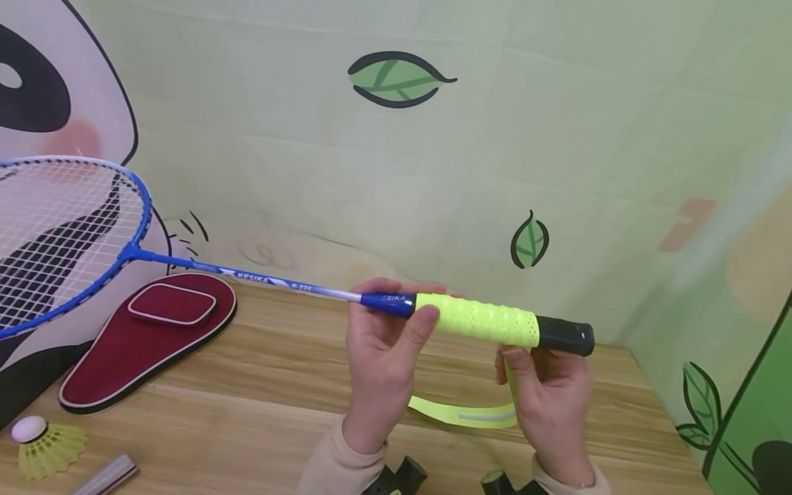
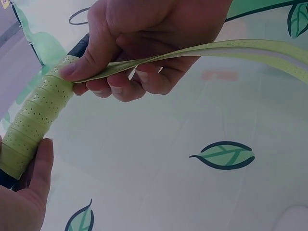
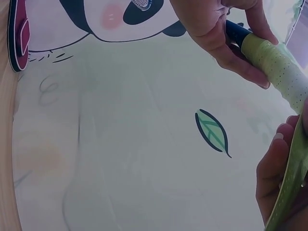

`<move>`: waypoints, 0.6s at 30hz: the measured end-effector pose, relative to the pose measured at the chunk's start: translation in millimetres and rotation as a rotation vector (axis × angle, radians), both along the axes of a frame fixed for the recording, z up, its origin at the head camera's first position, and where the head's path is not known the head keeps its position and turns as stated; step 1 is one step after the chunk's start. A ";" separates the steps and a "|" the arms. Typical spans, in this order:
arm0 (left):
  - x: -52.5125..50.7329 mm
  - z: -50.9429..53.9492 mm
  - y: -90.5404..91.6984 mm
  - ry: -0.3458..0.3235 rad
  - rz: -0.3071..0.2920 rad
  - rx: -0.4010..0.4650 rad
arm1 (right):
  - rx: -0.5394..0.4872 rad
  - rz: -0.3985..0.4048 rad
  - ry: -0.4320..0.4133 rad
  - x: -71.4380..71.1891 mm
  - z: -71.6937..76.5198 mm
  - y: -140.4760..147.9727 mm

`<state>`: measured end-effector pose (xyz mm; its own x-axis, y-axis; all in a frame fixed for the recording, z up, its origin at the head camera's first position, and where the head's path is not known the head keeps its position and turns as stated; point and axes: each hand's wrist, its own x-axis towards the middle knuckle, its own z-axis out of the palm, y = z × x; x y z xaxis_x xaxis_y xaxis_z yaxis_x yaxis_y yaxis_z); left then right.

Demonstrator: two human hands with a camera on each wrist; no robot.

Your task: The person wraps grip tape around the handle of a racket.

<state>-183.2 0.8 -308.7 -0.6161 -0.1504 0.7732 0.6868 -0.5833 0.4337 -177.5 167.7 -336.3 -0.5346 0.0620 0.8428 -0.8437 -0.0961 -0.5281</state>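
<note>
A blue badminton racket (image 1: 297,284) is held up above the table, its handle to the right. Yellow perforated grip tape (image 1: 479,320) (image 2: 36,113) (image 3: 276,70) wraps most of the handle; the black butt end (image 1: 566,335) is uncovered. My left hand (image 1: 383,364) (image 3: 221,38) grips the handle near the blue cone, thumb on the tape's edge. My right hand (image 1: 553,405) (image 2: 154,38) pinches the loose tape strip (image 2: 226,47) just where it leaves the handle, below the black end. The strip's free part (image 1: 464,414) hangs in a curve between the wrists, a pale line along it.
On the wooden table (image 1: 260,426), a dark red racket cover (image 1: 148,350) lies at the left. A yellow shuttlecock (image 1: 49,447) and a clear-and-dark strip-like object (image 1: 108,476) are at the front left. A printed cloth (image 1: 278,137) with leaves and a panda stands behind.
</note>
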 end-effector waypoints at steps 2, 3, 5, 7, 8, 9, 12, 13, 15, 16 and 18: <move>0.7 0.0 -0.1 -0.025 0.019 0.001 | 0.007 -0.001 0.004 -0.1 0.0 0.1; 1.0 0.1 -0.2 -0.037 0.029 0.000 | 0.010 -0.003 0.005 -0.1 0.0 0.1; 1.5 0.4 -0.4 -0.057 0.039 0.002 | 0.013 -0.005 0.008 -0.3 0.0 -0.1; 2.0 0.8 -0.7 -0.066 0.040 0.009 | 0.019 -0.010 0.010 -0.4 -0.1 -0.4; 2.2 1.1 -0.8 -0.067 0.036 0.015 | 0.021 -0.010 0.013 -0.6 -0.1 -0.6; 2.5 1.3 -0.9 -0.067 0.030 0.019 | 0.024 -0.010 0.017 -0.9 -0.2 -0.8; 3.1 1.4 -1.3 -0.072 0.018 0.033 | 0.035 -0.010 0.026 -1.5 -0.5 -1.3; 3.3 1.4 -1.4 -0.073 0.013 0.036 | 0.038 -0.010 0.028 -1.5 -0.6 -1.4; 3.5 1.2 -1.5 -0.084 0.013 0.038 | 0.043 -0.010 0.027 -1.5 -0.7 -1.6; 3.5 1.1 -1.6 -0.088 0.015 0.039 | 0.044 -0.009 0.028 -1.6 -0.7 -1.5; 3.3 1.1 -1.7 -0.094 0.019 0.040 | 0.045 -0.010 0.028 -1.5 -0.9 -1.4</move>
<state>-179.9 -0.9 -307.6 -0.6821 -0.1919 0.7056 0.6552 -0.5889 0.4732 -179.0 166.4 -337.2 -0.5100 0.0287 0.8597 -0.8592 -0.0641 -0.5075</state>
